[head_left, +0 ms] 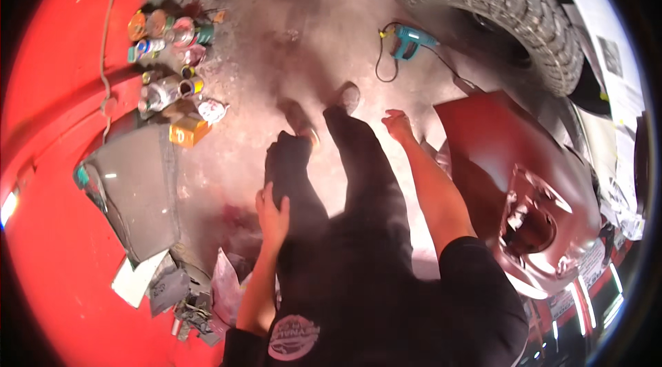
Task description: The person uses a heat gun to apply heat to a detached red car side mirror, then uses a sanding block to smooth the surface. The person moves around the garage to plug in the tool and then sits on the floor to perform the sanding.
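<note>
My left hand (274, 219) lies against the side of my left thigh, over my dark trousers (303, 195). Its thumb and fingers are apart, and nothing shows in them. My right arm reaches forward past my right leg, and my right hand (398, 125) hangs over the floor with loosely bent fingers, holding nothing I can see. Nearest to that arm is a dark reddish vehicle body panel (476, 136) with a round opening toward its lower end. Farther ahead, a teal corded power tool (408, 43) rests on the concrete floor.
A large knobby tyre (514, 5) stands at the far right. On the left, several cans and bottles (160, 93) and a yellow-orange box (189, 130) sit by a red surface (55, 126). Below them is a grey panel (138, 188), with crumpled scraps (170, 291) nearby.
</note>
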Available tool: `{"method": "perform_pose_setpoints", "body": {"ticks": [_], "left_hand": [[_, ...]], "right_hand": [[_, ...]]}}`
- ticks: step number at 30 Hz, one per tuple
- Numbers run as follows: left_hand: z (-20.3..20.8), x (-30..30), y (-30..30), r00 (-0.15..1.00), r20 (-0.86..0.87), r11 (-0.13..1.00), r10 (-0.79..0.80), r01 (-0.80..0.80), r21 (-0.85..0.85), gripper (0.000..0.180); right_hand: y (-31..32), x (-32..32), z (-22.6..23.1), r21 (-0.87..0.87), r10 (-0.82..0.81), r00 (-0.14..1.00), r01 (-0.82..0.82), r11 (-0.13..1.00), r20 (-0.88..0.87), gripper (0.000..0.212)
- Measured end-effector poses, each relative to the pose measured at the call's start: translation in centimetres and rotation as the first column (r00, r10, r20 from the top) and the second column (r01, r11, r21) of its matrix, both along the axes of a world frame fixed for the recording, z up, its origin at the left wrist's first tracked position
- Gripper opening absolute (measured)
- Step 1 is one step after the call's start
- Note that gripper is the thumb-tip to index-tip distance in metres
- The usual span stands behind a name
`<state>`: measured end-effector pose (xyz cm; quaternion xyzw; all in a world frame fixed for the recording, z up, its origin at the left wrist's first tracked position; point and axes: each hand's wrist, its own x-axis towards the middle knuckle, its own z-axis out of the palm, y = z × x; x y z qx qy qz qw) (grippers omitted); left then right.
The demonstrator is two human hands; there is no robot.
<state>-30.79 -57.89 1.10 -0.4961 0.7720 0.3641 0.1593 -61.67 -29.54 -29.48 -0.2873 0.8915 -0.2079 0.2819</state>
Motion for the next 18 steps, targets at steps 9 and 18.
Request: {"method": "perform_pose_setpoints", "body": {"ticks": [9,18], "left_hand": [[-16.9,-14.1,-13.3,0.921,0.188,0.939,-0.340,0.321,0.127,0.081],[-20.2,-14.4,-21.1,0.907,0.169,0.919,-0.386,0.361,0.160,0.091]], "right_hand": [[-4.4,-19.2,-29.1,0.104,-0.557,0.830,0.558,0.824,-0.034,0.044],[-0.3,-28.8,-45.7,0.071,-0.571,0.745,0.628,0.775,-0.345,0.050]]}}
